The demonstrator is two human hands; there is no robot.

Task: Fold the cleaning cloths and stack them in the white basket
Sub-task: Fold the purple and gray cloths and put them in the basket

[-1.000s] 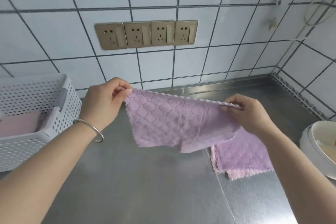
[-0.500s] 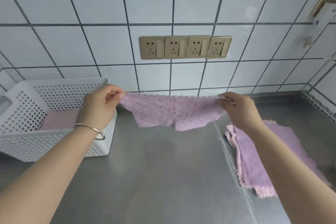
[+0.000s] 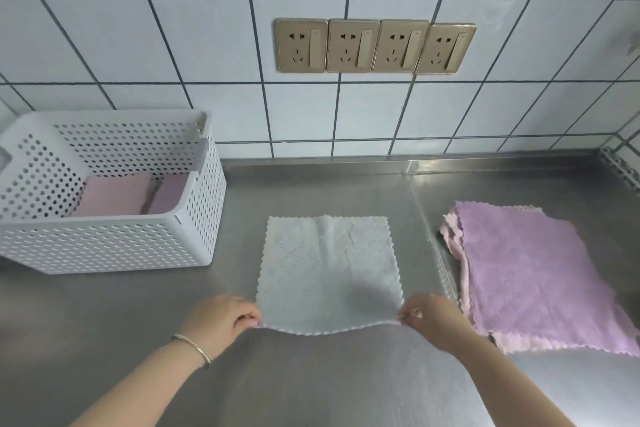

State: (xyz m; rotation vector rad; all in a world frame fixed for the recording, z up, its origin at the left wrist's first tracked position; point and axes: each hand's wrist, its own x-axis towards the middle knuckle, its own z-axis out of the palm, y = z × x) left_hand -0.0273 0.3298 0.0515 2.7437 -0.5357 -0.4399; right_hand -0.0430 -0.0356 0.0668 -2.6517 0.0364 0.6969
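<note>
At nine o'clock on the steel counter point(image 3: 311, 392) stands the white basket point(image 3: 114, 243), its perforated walls upright. Inside it lie folded cloths point(image 3: 117, 196), a pink one and, beside it, what looks like a lilac one, though the basket's rim hides part of it. At about seven o'clock the left hand point(image 3: 221, 321), a thin bangle point(image 3: 194, 348) on its wrist, pinches the near left corner of the pale cloth point(image 3: 329, 274). This cloth lies spread flat at the centre of the counter, its near edge lifted slightly between the two hands. At five o'clock the right hand point(image 3: 433, 321) pinches the near right corner. At three o'clock a stack of purple cloths point(image 3: 533, 274) rests unfolded, pink edges showing beneath it. At twelve o'clock, four gold sockets point(image 3: 375, 46) sit on the tiled wall.
</note>
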